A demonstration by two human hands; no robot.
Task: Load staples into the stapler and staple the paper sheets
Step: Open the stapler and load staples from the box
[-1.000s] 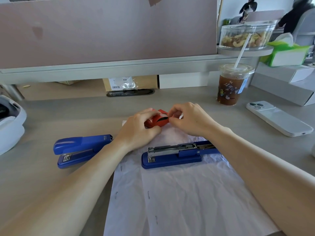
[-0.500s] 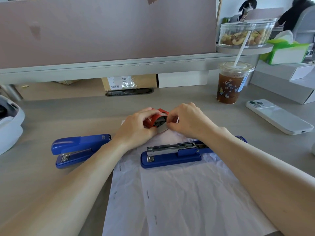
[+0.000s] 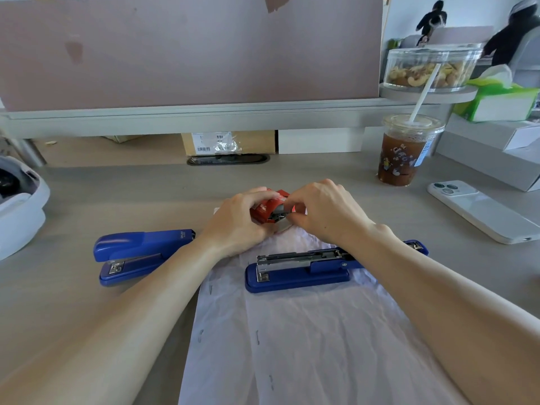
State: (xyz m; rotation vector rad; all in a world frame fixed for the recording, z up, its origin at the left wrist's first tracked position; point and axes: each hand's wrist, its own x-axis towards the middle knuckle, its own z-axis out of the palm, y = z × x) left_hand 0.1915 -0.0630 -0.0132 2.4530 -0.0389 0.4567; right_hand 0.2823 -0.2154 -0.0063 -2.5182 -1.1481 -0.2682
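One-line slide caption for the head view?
Left hand and right hand grip a red staple box; open stapler waits on the paper sheets.

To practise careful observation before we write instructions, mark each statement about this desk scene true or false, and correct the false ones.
1. Both hands are at the red staple box. True: the left hand holds it and the right hand pinches at its open end.
2. The stapler on the paper sheets is closed. False: it lies open, with its metal magazine exposed.
3. A second stapler lies closed on the desk, left of the sheets. True.
4. The phone lies left of the sheets. False: it lies at the right, near the drink cup.
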